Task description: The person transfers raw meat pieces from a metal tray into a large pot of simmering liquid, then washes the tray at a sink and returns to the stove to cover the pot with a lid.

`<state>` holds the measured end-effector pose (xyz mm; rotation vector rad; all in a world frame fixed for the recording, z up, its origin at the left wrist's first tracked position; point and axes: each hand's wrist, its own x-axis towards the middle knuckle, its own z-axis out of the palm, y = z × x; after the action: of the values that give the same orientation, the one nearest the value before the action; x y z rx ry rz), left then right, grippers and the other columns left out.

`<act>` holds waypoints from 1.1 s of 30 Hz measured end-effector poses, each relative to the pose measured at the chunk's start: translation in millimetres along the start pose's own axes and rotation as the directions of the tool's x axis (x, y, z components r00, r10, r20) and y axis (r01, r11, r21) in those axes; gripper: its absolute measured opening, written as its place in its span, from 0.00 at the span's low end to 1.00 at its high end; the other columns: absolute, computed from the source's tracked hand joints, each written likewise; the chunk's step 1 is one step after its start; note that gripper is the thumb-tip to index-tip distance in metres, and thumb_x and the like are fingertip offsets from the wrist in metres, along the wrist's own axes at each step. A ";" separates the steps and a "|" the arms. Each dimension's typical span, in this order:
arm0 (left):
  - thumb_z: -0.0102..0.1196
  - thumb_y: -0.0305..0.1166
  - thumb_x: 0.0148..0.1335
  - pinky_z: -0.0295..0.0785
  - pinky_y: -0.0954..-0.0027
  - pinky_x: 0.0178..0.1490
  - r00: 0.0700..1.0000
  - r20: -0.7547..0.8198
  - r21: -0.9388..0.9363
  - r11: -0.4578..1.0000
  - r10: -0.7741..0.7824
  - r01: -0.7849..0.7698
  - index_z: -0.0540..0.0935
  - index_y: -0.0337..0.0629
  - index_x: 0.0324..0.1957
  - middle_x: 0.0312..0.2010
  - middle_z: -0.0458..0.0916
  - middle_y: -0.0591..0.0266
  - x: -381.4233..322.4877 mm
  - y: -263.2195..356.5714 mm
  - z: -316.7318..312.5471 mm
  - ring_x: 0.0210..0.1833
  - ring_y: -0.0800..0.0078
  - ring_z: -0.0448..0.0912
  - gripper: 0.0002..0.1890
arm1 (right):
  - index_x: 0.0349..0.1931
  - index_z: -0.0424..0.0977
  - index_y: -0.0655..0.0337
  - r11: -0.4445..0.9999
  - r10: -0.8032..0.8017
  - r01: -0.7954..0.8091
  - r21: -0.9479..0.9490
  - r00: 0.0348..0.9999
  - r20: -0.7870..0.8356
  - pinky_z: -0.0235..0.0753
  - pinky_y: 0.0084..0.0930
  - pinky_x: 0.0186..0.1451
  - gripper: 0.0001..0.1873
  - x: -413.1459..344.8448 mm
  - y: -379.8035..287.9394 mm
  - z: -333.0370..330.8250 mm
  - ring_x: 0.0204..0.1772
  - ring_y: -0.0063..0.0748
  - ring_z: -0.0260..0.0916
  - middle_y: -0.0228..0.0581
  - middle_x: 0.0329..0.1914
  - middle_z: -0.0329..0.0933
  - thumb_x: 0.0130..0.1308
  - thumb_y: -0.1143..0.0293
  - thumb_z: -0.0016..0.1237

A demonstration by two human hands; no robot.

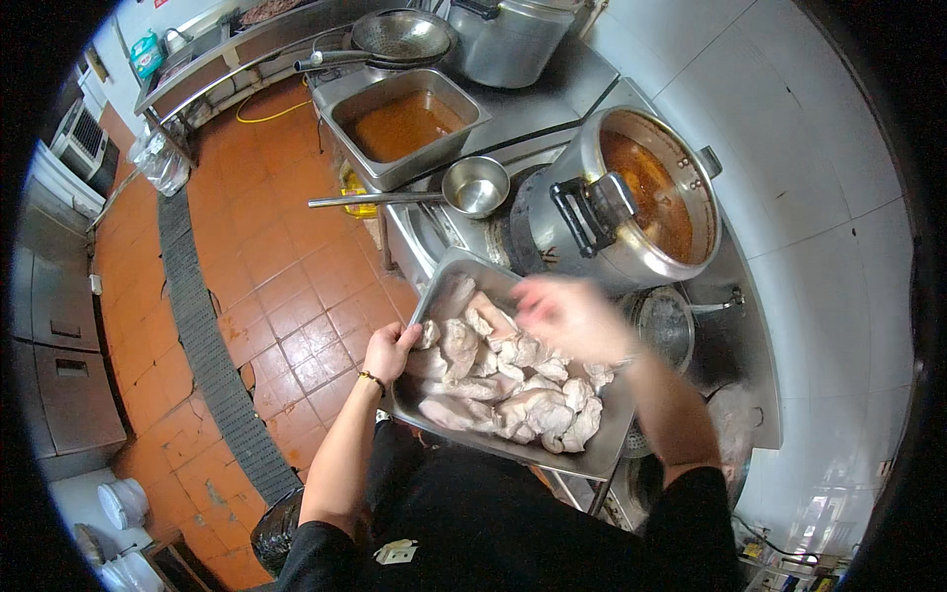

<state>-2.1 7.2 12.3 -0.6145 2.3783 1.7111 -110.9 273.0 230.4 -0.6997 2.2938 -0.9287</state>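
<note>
My left hand point(390, 351) grips the left rim of a deep rectangular stainless steel pan point(618, 444), thumb over the edge. Pale pieces of meat point(544, 407), which look like blanched poultry, lie heaped inside it. Blurred by motion, my right hand point(577, 318) is over the pan's far right part, close to the meat; whether its fingers hold anything cannot be made out. Just beyond, a large aluminium pressure cooker pot point(592, 237) stands lidless on the stove, with reddish-brown liquid point(655, 200) inside.
A long-handled steel ladle point(476, 187) rests left of the pot, its handle jutting over the floor. Behind it are a steel pan of brown liquid point(399, 126), a perforated strainer point(403, 37) and another large pot point(510, 44). A dark mat point(203, 296) runs along the tiled floor.
</note>
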 end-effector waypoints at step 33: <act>0.57 0.48 0.67 0.68 0.63 0.32 0.999 -0.036 0.090 0.996 0.016 -0.013 0.77 0.34 0.25 0.18 0.72 0.57 -0.3 -1.5 3.2 0.25 0.73 0.69 0.25 | 0.46 0.82 0.62 0.826 0.343 -0.527 -0.199 0.751 -0.564 0.78 0.34 0.51 0.13 -16.2 75.0 -189.9 0.43 0.41 0.81 0.50 0.41 0.84 0.62 0.70 0.52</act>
<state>-1.6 9.8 10.0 -0.6214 2.4752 1.6013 -244.1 414.9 294.1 0.0118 2.9569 -0.5111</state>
